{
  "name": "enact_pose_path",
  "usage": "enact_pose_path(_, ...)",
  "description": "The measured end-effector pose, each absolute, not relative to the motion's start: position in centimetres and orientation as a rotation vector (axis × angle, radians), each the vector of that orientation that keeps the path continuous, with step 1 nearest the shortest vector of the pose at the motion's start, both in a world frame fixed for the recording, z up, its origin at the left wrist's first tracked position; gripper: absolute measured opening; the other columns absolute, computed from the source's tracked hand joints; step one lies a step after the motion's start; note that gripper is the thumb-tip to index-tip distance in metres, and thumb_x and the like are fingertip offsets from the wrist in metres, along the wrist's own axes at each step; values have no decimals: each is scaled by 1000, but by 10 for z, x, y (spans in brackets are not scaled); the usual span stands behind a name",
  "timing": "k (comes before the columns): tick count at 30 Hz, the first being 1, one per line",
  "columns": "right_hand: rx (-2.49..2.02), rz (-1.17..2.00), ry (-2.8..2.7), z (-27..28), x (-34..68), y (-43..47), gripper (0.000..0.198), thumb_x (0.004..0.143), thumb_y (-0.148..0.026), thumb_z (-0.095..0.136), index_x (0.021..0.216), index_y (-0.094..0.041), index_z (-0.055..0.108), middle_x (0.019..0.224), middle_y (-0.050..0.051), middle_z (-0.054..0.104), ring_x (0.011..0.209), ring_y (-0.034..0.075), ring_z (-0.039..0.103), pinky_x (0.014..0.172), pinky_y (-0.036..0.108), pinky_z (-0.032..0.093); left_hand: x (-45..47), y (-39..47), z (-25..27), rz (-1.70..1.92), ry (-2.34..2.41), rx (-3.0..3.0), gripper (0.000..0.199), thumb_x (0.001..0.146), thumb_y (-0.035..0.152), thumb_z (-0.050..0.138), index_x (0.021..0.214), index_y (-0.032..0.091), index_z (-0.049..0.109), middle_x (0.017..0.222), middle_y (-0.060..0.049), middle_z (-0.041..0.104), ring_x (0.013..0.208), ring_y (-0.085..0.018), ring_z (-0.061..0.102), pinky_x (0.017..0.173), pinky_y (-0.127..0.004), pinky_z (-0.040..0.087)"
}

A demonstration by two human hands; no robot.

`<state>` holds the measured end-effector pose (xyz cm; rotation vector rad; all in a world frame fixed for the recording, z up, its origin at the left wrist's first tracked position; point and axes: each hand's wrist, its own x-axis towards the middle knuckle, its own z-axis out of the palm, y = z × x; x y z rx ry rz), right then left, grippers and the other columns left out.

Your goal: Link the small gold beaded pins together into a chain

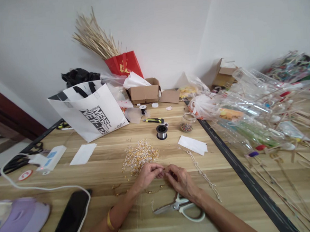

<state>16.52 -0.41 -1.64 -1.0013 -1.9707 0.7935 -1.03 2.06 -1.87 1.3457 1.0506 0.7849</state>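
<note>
Lying just beyond the left hand [151,175], a loose heap of gold and white beads [140,155] spreads almost to its knuckles. Left and right hand [179,178] meet at the fingertips, fingers bent inward; I cannot tell whether they close on anything, as that spot is too small to read. A gold-beaded chain [150,191] lies nearer than the left hand, beside its forearm. Nearer than the right hand, partly covered by its wrist, are white-handled scissors [176,205]. A pale strand [205,177] stretches right of that hand, with white paper [193,145] past it. Farther beyond both hands stand a wire spool [161,132] and a glass jar [188,119] partly filled with small pieces.
</note>
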Motion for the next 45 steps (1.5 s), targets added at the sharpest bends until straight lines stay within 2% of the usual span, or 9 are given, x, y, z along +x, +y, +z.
enact_pose_path(22,-1001,810,-1976,-21,166,-4,12,89,-19,44,82,-17,55,72,3,61,62,12,55,59,22,43,-10,22,-14,750,993,1245,35,69,43,65,80,10,72,67,-6,70,62,-16,63,64,-28,50)
enact_pose_path(27,-983,803,-1969,-20,166,-3,12,88,-19,45,81,-18,54,72,2,61,61,12,54,58,22,42,-11,22,-17,747,1011,1262,39,67,45,67,85,10,71,69,-6,71,65,-17,64,66,-29,51)
enact_pose_path(36,-991,838,-1967,-21,166,-4,12,89,-19,44,83,-18,55,74,2,62,63,12,56,59,21,43,-12,24,-24,765,1007,1262,36,64,38,71,86,9,70,73,-8,72,67,-20,66,69,-33,53)
enact_pose_path(45,-1022,802,-1966,-19,165,-4,14,89,-21,45,80,-17,55,68,1,59,58,12,53,55,21,40,-9,20,-19,777,1075,1425,26,71,27,63,89,10,71,82,-10,73,73,-21,67,71,-32,53)
